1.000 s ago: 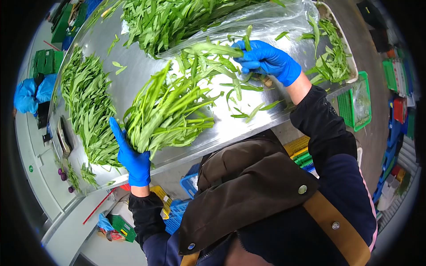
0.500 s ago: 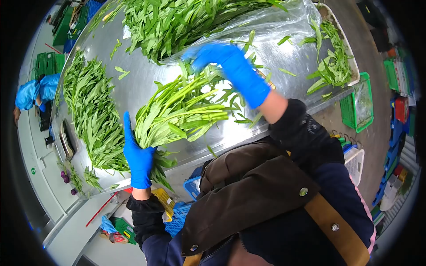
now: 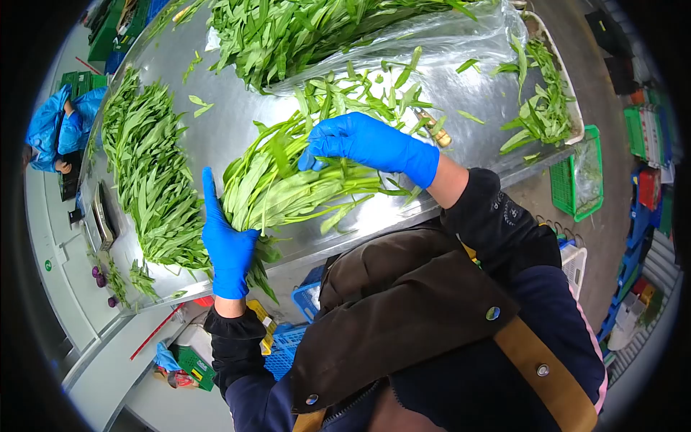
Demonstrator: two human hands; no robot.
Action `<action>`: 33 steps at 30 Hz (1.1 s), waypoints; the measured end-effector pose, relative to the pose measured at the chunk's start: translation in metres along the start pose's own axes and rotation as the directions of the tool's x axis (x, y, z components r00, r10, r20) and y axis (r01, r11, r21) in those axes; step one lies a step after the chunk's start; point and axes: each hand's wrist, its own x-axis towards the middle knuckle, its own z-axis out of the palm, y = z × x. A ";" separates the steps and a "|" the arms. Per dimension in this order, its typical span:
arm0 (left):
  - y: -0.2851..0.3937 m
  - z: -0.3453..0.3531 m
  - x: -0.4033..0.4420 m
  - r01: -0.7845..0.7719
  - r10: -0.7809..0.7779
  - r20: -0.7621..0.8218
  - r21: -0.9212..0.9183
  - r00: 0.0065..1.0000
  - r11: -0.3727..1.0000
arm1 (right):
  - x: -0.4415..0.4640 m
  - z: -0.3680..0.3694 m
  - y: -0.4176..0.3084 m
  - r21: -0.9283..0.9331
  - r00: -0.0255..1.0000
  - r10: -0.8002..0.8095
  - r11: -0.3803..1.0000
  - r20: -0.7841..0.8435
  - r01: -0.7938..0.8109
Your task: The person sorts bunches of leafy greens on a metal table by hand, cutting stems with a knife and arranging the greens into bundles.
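Note:
A bunch of water spinach (image 3: pixel 263 194) lies in my left hand (image 3: pixel 229 248), its stems pointing right. The left fingers are hidden under the leaves, and one blue-gloved digit stands straight up beside the bunch. Above the stems, my right hand (image 3: pixel 360 147), also in a blue glove, has its fingers curled together against the greens; the fingertips are partly hidden. Left of the bunch runs a long row of water spinach (image 3: pixel 151 173). A larger heap (image 3: pixel 281 36) rests on clear plastic (image 3: pixel 461 39) at the far side. Loose leaves lie beyond my right hand.
The metal table (image 3: pixel 230 108) has its near edge by my body. A tool with a wooden handle (image 3: pixel 436 131) lies among scraps. At right are a white tray (image 3: pixel 572 97) of greens and a green crate (image 3: pixel 599 173). Another person in blue sleeves (image 3: pixel 47 126) is at far left.
My right hand has come down and nearer onto the bunch, uncovering the wooden-handled tool. The left hand keeps its hold, almost in place. The person at far left has moved their arms.

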 end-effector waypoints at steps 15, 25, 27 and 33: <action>-0.003 0.004 0.003 0.026 -0.030 -0.042 -0.082 0.999 0.996 | 0.002 0.029 0.005 -0.777 0.944 -0.320 0.613 -0.082 0.141; 0.001 0.004 -0.002 0.050 -0.049 0.018 -0.053 0.999 0.997 | -0.021 -0.002 0.003 -0.027 0.926 -0.081 0.997 -0.369 0.077; -0.016 0.001 -0.003 0.039 -0.044 -0.037 -0.120 0.998 0.992 | -0.033 -0.050 0.002 -0.062 0.855 -0.061 0.997 -0.514 0.034; 0.004 0.002 0.000 0.101 -0.102 -0.043 -0.038 0.994 0.994 | -0.021 -0.021 0.001 -0.882 0.751 -0.590 0.471 -0.297 0.020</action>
